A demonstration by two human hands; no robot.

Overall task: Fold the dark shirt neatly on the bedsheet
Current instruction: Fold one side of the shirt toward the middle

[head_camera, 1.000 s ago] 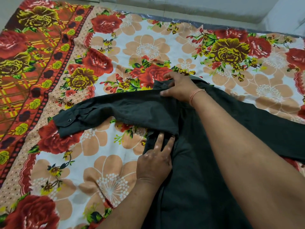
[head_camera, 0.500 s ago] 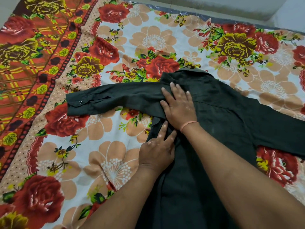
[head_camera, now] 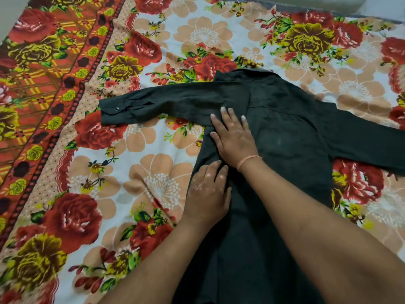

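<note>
The dark shirt lies spread on the floral bedsheet, collar at the far end. Its left sleeve stretches out to the left, cuff with a button showing. The right sleeve runs off the frame's right edge. My right hand lies flat, fingers spread, on the shirt near the left armpit. My left hand presses flat on the shirt's left side edge, just below the right hand and touching it. Neither hand grips cloth. My forearms hide the shirt's lower part.
The bedsheet has red and yellow roses and a wide orange patterned border along the left. A pale wall or floor strip shows beyond the sheet's far edge.
My right hand has slid from the collar down toward me to the armpit area, flattening the cloth. The left hand stays pressed on the side edge. The view has shifted slightly.
</note>
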